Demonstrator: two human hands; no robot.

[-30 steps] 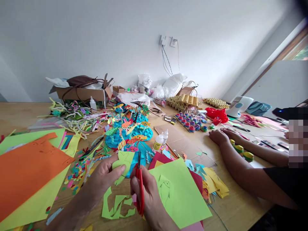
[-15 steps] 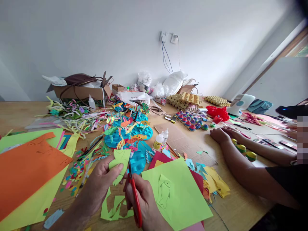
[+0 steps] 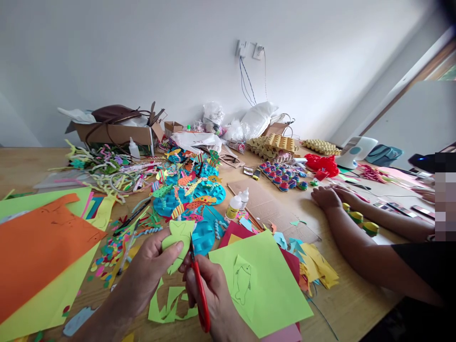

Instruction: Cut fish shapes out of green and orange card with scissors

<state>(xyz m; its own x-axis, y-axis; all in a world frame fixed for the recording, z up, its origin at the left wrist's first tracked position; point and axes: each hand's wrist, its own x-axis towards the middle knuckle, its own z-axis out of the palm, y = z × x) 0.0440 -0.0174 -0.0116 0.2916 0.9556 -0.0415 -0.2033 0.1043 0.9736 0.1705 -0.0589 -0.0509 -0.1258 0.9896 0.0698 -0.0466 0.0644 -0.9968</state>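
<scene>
My left hand pinches a light green paper piece with pencil lines on it, thumb on top. Red-handled scissors are gripped in my right hand, their blades at the right edge of that piece. Below my hands lies a green offcut with holes cut in it. To the right rests a green sheet, and on it a smaller green piece bearing a drawn fish.
Orange paper covers the left side. Beyond my hands are blue egg-tray pieces with paper fish and glue bottles. Another person's arms rest at the right. Boxes stand along the wall.
The whole view has shifted slightly. The scissors' blades look a little more closed at the paper's edge, and both hands keep their holds.
</scene>
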